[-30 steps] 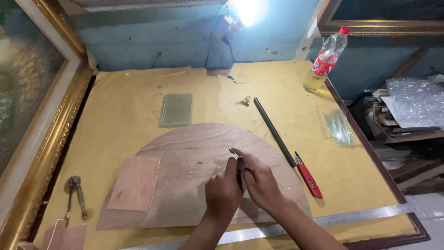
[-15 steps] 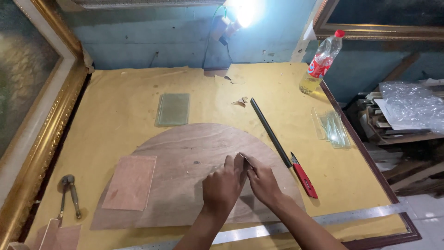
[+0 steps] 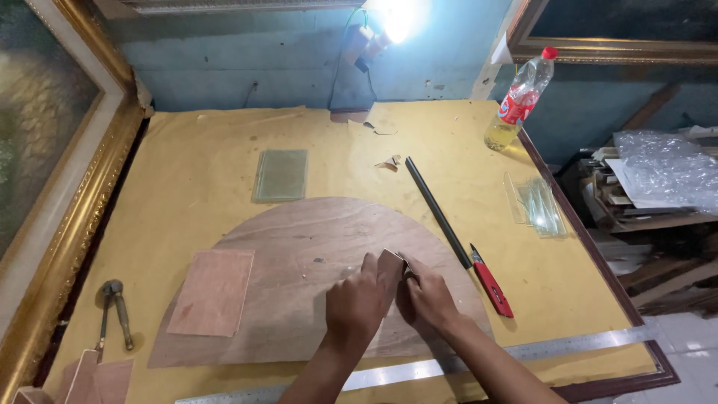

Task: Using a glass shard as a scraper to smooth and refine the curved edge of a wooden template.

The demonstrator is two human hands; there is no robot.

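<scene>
My left hand (image 3: 357, 299) and my right hand (image 3: 426, 295) meet on a half-round sheet of thin brown plywood (image 3: 299, 247) lying on the yellow-covered table (image 3: 194, 172). Between their fingers they pinch a small flat brownish piece (image 3: 390, 262), held against the sheet near its right half. The fingers cover most of that piece, so its full shape is hidden. A small rectangular plywood offcut (image 3: 213, 292) lies on the sheet's left part, apart from both hands.
A long black rod (image 3: 437, 213) and a red-handled cutter (image 3: 492, 283) lie right of the hands. A metal ruler (image 3: 523, 350) runs along the near edge. Pliers (image 3: 116, 314) at left, glass panes (image 3: 281, 174) (image 3: 537, 203), a plastic bottle (image 3: 520, 101), gilded frame (image 3: 67, 224).
Both hands stay together on the round sheet; the small piece between the fingers has turned from edge-on to showing a flat face. The view has shifted slightly.
</scene>
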